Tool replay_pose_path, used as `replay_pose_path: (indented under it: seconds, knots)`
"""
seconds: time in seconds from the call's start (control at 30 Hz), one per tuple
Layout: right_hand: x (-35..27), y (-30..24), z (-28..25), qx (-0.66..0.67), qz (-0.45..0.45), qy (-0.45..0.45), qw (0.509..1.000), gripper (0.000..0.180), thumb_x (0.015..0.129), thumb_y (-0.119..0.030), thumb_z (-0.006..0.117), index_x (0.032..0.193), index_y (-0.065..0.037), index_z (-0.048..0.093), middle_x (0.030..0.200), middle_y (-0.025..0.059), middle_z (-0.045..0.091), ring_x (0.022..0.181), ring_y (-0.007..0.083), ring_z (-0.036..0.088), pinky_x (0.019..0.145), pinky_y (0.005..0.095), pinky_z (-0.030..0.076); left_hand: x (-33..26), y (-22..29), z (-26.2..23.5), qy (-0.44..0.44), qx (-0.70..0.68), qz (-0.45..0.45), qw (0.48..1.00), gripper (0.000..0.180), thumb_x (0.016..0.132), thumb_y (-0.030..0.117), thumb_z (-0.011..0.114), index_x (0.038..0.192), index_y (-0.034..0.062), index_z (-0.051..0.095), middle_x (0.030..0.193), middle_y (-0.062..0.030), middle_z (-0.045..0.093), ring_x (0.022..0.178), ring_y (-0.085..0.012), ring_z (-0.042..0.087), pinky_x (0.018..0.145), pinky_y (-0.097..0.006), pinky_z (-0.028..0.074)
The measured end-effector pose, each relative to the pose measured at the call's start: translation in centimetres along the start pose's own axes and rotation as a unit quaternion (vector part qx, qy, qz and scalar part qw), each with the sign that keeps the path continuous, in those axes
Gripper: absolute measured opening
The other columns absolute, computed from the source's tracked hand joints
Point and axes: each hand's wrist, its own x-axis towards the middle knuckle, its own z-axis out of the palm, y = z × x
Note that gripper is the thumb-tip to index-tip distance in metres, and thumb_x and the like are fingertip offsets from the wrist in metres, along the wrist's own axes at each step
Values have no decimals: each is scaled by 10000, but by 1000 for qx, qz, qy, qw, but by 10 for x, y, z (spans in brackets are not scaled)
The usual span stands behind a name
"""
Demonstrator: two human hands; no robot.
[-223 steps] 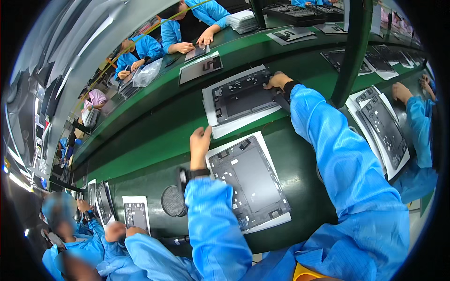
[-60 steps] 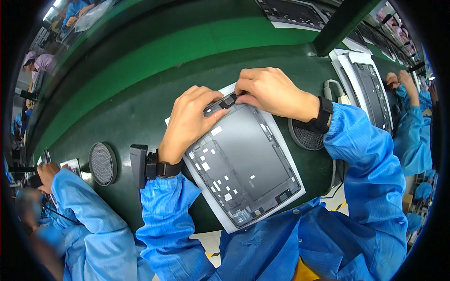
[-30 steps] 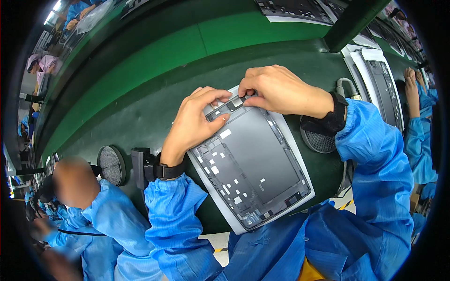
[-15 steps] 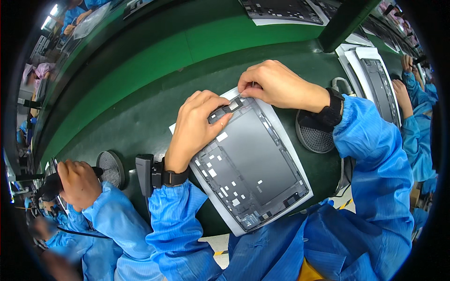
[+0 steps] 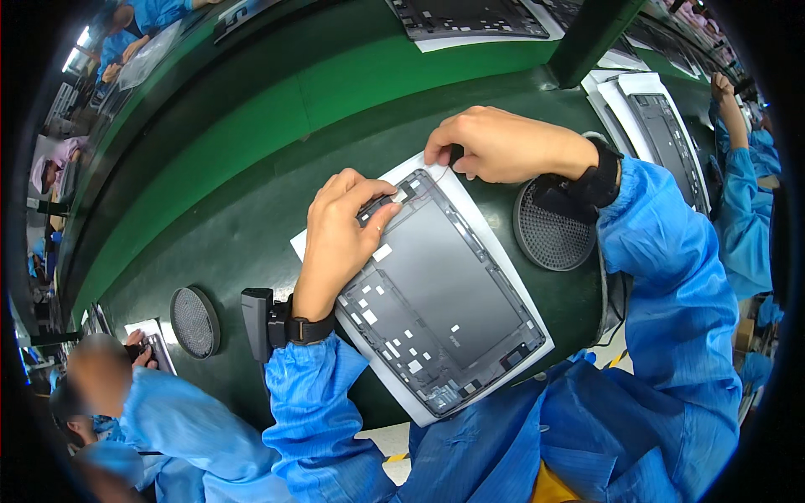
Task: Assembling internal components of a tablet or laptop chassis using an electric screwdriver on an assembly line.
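A dark grey tablet back housing point(image 5: 457, 281) with several small white pads lies tilted on a white sheet point(image 5: 537, 312) in front of me. My left hand point(image 5: 342, 220) grips its upper left edge, thumb and fingers closing on the rim near a corner. Just past the top corner, my right hand point(image 5: 480, 144) pinches with thumb and forefinger. From the pinch a thin strand point(image 5: 439, 173), perhaps a fine wire, runs down toward the housing; its exact kind is too small to tell. The curled fingers hide its upper end.
Round black mesh discs stand on the green bench, one point(image 5: 553, 226) under my right wrist, another point(image 5: 194, 322) at the left. More housings point(image 5: 671, 138) on white sheets lie at the right and beyond the ledge. A green post point(image 5: 599, 42) rises ahead. Co-workers sit on both sides.
My right hand has drawn slightly away from the housing's corner, and the thin strand now shows below it. My left hand keeps its grip. The left co-worker's hand has moved away from the near disc.
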Motion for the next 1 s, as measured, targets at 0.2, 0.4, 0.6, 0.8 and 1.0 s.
replay_pose_path:
  seconds: [0.2,0.4,0.6,0.8,1.0]
  knots:
    - [-6,-2,-4,8,92,-92,991,205,722,-50,627,922,-8,610,733,82,552,691,218,569,652,322,442,0,2,-1,-4,-39,-50,998,233,656,25,725,873,20,643,736,-64,561,672,-162,513,622,-268,426]
    - [-14,-10,-16,103,180,-149,967,172,846,-121,516,929,3,603,786,69,552,634,161,565,549,287,498,1,-6,-2,-7,-84,-67,994,209,682,24,699,882,5,639,738,-61,592,661,-144,520,627,-267,432]
    - [-11,4,-33,124,204,-65,969,219,883,-107,461,1022,0,593,842,62,573,661,117,569,541,260,525,-1,-15,-7,-9,-165,-131,978,149,802,50,585,932,-6,631,767,-69,651,686,-104,555,641,-236,443]
    - [-5,-1,-21,57,157,-46,985,246,819,-51,557,1062,-10,568,857,78,554,637,128,571,549,249,516,2,-16,-14,-41,-241,-157,957,189,858,61,522,1016,-15,593,842,-66,652,797,-102,575,716,-230,450]
    - [-1,13,-25,73,185,-92,976,212,737,-103,680,922,-15,626,858,72,537,665,137,576,526,245,510,-3,-20,-17,-51,-269,-167,947,193,871,61,510,1034,-18,578,880,-73,644,842,-111,567,782,-243,444]
